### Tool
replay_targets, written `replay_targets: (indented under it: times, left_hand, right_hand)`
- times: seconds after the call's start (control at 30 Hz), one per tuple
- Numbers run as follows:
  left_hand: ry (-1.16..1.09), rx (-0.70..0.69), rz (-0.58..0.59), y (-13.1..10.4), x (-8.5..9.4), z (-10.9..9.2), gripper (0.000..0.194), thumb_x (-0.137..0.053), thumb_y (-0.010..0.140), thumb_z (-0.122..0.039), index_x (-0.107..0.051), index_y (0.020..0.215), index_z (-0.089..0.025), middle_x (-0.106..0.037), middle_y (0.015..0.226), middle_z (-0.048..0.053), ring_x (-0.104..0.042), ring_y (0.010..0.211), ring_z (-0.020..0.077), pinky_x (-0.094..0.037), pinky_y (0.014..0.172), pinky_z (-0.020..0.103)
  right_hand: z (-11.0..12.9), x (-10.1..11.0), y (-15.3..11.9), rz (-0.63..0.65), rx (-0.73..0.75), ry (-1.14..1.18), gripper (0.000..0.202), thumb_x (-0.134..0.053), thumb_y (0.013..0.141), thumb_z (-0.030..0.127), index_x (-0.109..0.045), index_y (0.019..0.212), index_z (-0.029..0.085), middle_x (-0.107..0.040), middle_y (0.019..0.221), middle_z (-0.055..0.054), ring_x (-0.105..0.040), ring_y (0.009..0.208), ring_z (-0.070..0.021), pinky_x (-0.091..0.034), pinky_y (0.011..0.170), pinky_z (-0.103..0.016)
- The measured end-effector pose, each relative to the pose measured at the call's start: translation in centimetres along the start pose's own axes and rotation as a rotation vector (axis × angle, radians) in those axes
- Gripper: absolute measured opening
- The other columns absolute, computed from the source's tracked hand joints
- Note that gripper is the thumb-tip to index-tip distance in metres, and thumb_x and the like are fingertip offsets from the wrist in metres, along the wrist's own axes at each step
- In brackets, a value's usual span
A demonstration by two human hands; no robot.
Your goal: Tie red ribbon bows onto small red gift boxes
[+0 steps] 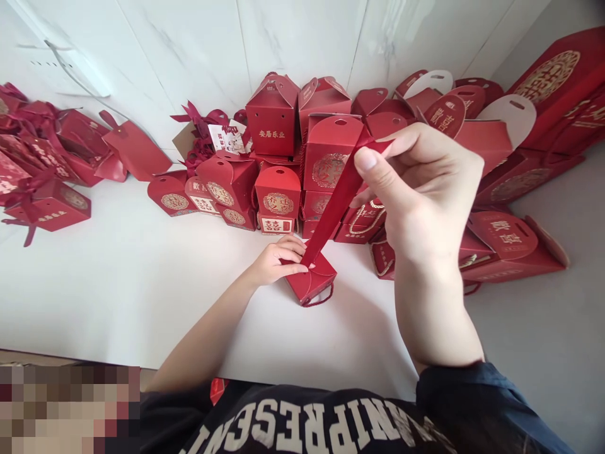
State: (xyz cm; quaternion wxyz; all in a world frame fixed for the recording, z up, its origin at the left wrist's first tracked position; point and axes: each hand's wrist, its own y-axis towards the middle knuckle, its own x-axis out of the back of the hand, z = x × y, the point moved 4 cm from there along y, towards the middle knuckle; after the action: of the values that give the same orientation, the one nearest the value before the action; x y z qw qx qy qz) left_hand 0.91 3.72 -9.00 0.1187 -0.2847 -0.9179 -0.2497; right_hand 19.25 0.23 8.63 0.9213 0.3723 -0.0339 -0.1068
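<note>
A small red gift box [302, 284] with a red cord handle [321, 302] lies on the white table [142, 290] in front of me. My left hand [278, 261] rests on its top, fingers bent around the spot where a red ribbon [331, 211] comes up. Whether those fingers pinch the ribbon or only press on the box is hidden. Raised toward the camera at the right, my right hand [420, 183] pinches the ribbon's upper end between thumb and fingers. Between the two hands the ribbon runs taut and slanted.
Behind the box stand rows of stacked red boxes [278, 195]. At the right are larger red boxes [505, 246] and a tall red bag [553, 88]. Ribbon-tied boxes [51, 202] lie at the left. A white marbled wall [189, 38] closes off the back.
</note>
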Motion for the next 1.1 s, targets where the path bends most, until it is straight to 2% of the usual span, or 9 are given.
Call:
replay_targets:
  times: [0.13,0.27,0.47,0.7,0.8,0.87,0.93,1.0,1.1]
  left_hand:
    - [0.047,-0.047,-0.030,-0.1,-0.4,-0.6,0.013,-0.078,0.076,-0.034,-0.080,0.079,-0.022,-0.076,0.081,0.010,-0.063,0.099,0.0259,-0.047,0.096,0.046]
    - [-0.019,-0.013,-0.025,-0.1,-0.8,0.1,0.017,-0.078,0.075,-0.039,-0.081,0.080,-0.022,-0.076,0.083,0.010,-0.062,0.100,0.0259,-0.050,0.092,0.045]
    - [-0.120,0.043,0.058,0.2,-1.0,1.1,0.014,-0.078,0.075,-0.037,-0.081,0.080,-0.023,-0.076,0.084,0.009,-0.063,0.095,0.0235,-0.050,0.091,0.041]
    - [-0.119,0.131,0.154,0.2,-1.3,1.1,0.016,-0.074,0.081,-0.036,-0.081,0.082,-0.022,-0.075,0.080,0.008,-0.063,0.095,0.0221,-0.049,0.089,0.037]
    - [-0.129,0.144,0.170,0.2,-1.3,0.9,0.018,-0.073,0.081,-0.036,-0.081,0.082,-0.020,-0.075,0.080,0.008,-0.063,0.093,0.0218,-0.049,0.089,0.037]
    - [-0.135,0.144,0.176,0.3,-1.2,0.8,0.018,-0.073,0.082,-0.036,-0.081,0.083,-0.019,-0.074,0.080,0.008,-0.063,0.092,0.0216,-0.049,0.089,0.037]
    - [-0.137,0.122,0.180,0.4,-1.2,0.6,0.018,-0.073,0.082,-0.035,-0.081,0.082,-0.019,-0.074,0.076,0.008,-0.062,0.092,0.0217,-0.049,0.089,0.037]
    - [-0.134,0.089,0.183,0.5,-1.2,0.4,0.017,-0.074,0.081,-0.035,-0.081,0.080,-0.020,-0.073,0.072,0.008,-0.060,0.092,0.0217,-0.048,0.089,0.036]
    - [-0.125,0.068,0.195,0.6,-1.3,0.2,0.016,-0.073,0.081,-0.035,-0.081,0.080,-0.021,-0.073,0.074,0.008,-0.060,0.090,0.0214,-0.048,0.088,0.036]
  right_hand:
    - [0.3,-0.1,-0.3,0.017,0.005,-0.020,0.020,-0.071,0.084,0.018,-0.060,0.068,0.022,-0.055,0.062,0.003,-0.054,0.052,-0.0099,-0.048,0.042,-0.022]
    - [0.3,-0.3,-0.5,0.067,-0.011,-0.051,0.020,-0.073,0.084,0.032,-0.061,0.070,0.023,-0.058,0.064,0.001,-0.057,0.053,-0.0118,-0.051,0.041,-0.024]
    - [0.0,-1.0,-0.7,0.120,-0.019,-0.008,0.024,-0.070,0.084,0.044,-0.061,0.073,0.025,-0.061,0.067,0.001,-0.061,0.058,-0.0132,-0.054,0.046,-0.025]
    - [-4.5,-2.9,0.1,0.183,-0.089,0.029,0.025,-0.059,0.090,0.049,-0.061,0.085,0.024,-0.062,0.075,0.001,-0.065,0.073,-0.0153,-0.060,0.065,-0.030]
    - [-5.8,-3.3,-0.3,0.395,-0.071,-0.074,0.025,-0.060,0.090,0.046,-0.062,0.104,0.025,-0.067,0.100,-0.004,-0.066,0.095,-0.0201,-0.057,0.081,-0.036]
    - [-6.0,-2.8,-1.5,0.522,-0.056,-0.187,0.024,-0.055,0.094,0.040,-0.061,0.112,0.025,-0.066,0.111,-0.006,-0.064,0.101,-0.0215,-0.053,0.086,-0.037]
    - [-6.3,-1.5,-3.2,0.570,-0.084,-0.323,0.022,-0.043,0.099,0.032,-0.063,0.101,0.022,-0.067,0.097,-0.006,-0.064,0.088,-0.0196,-0.051,0.081,-0.035]
    - [-7.4,0.1,-5.0,0.606,-0.202,-0.439,0.023,-0.040,0.099,0.026,-0.061,0.091,0.021,-0.066,0.083,-0.004,-0.061,0.073,-0.0179,-0.048,0.071,-0.032]
    - [-9.8,1.6,-7.5,0.802,-0.318,-0.561,0.017,-0.045,0.092,0.019,-0.059,0.084,0.021,-0.065,0.080,-0.003,-0.059,0.071,-0.0187,-0.046,0.066,-0.032]
